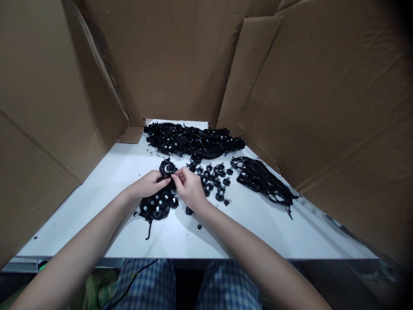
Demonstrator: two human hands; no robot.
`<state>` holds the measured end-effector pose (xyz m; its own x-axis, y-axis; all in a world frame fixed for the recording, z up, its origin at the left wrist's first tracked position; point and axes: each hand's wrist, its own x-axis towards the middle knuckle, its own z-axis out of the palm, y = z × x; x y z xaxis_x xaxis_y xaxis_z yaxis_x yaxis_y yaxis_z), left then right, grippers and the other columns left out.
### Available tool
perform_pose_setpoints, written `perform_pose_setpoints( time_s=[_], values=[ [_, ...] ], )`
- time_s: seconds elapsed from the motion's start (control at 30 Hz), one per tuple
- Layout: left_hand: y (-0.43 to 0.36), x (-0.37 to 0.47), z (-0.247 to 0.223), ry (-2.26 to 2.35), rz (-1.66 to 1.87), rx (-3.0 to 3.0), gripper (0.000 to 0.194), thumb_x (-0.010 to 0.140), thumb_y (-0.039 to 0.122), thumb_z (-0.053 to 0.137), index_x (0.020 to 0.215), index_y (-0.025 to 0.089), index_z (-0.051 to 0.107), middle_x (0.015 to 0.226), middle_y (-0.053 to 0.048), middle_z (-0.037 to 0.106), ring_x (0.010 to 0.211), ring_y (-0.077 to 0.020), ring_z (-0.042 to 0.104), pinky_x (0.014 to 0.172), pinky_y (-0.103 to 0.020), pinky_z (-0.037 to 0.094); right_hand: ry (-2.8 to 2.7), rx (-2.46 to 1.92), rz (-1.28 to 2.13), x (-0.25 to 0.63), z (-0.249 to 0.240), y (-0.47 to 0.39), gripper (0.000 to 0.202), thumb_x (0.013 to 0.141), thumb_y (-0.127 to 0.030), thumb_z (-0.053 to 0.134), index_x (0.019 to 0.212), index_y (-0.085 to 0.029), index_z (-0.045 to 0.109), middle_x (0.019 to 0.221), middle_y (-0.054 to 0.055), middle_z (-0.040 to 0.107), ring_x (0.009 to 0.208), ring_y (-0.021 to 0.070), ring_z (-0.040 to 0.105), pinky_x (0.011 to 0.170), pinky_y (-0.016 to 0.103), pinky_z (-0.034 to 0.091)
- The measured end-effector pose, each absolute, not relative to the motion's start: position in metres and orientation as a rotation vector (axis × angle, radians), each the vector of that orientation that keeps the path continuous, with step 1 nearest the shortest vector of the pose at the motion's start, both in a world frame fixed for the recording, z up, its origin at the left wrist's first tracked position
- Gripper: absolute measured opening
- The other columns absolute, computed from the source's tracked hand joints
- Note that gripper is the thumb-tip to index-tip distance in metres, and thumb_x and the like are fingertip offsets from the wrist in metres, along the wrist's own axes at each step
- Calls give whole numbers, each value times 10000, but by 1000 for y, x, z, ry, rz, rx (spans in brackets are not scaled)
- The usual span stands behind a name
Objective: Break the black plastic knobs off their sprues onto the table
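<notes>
A black rubber sheet [164, 212] with several round studded pieces in it lies on the white table, partly lifted at its far end. My left hand [151, 184] is closed on the sheet's left side, thumb on top. Close beside it, my right hand [191, 188] pinches with thumb and forefinger at the sheet's right edge; what sits between those fingertips is too small to make out. Loose black round pieces with metal studs [220, 196] stand in a group just right of my right hand. Fingers cover the middle of the sheet.
A heap of black studded sheets [183, 140] fills the back of the table [258, 232]. To the right lies a stack of black sheets with holes [263, 178]. Cardboard walls [180, 64] enclose the left, back and right. Small black scraps [227, 202] are scattered about.
</notes>
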<state>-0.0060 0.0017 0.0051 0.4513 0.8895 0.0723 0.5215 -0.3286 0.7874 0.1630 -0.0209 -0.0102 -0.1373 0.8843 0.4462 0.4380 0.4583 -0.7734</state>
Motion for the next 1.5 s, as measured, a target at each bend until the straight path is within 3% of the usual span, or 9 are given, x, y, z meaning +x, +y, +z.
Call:
perform_pose_setpoints(
  time_s=[0.27, 0.53, 0.77, 1.03, 1.23, 1.4, 1.5],
  values=[
    [-2, -4, 9, 1155, 617, 2069, 283, 793, 367, 475, 575, 189, 459, 562, 22, 469, 553, -132, 422, 555, -259, 368, -1648, -1071, 820, 167, -5, -20, 143, 832, -301, 511, 724, -208, 507, 606, -22, 524, 555, 125, 486, 562, 256, 385],
    [0, -5, 4, 1136, 611, 2105, 168, 769, 289, 463, 659, 168, 506, 649, 10, 529, 605, -133, 454, 569, -243, 377, -1618, -1087, 893, 165, -12, -16, 203, 819, -354, 506, 673, -222, 456, 567, -31, 518, 522, 122, 466, 525, 250, 356],
    [-1, -1, 1, 1142, 699, 2074, 147, 753, 252, 458, 723, 158, 568, 735, -14, 616, 706, -174, 541, 650, -259, 426, -1751, -1056, 693, 166, -7, -21, 216, 833, -335, 488, 662, -227, 413, 568, -29, 482, 512, 116, 425, 523, 259, 332],
    [0, -3, 2, 1120, 774, 1946, 203, 784, 302, 468, 799, 149, 600, 782, -22, 641, 744, -182, 564, 724, -284, 465, -1420, -1082, 1058, 166, -2, -10, 223, 791, -406, 520, 679, -226, 449, 529, -49, 485, 436, 105, 429, 446, 246, 344],
    [5, -7, -6, 1214, 838, 1774, 257, 800, 362, 457, 850, 147, 590, 813, -34, 624, 777, -189, 566, 746, -305, 460, -1246, -1280, 680, 193, 8, 3, 197, 861, -373, 457, 734, -234, 398, 598, -38, 449, 552, 134, 445, 548, 267, 346],
    [11, -8, -10, 1240, 813, 1672, 342, 794, 424, 467, 850, 130, 630, 736, -33, 607, 691, -177, 551, 676, -301, 448, -1747, -1686, 135, 201, 12, 3, 84, 812, -216, 548, 729, -203, 542, 751, 65, 564, 716, 202, 512, 639, 321, 360],
    [12, -7, -11, 1239, 821, 1649, 360, 782, 455, 502, 835, 126, 639, 767, -45, 625, 709, -178, 548, 697, -305, 443, -1929, -1572, -28, 186, 10, -8, 150, 861, -290, 524, 795, -181, 602, 892, 132, 595, 866, 255, 521, 723, 357, 374]
  ],
)
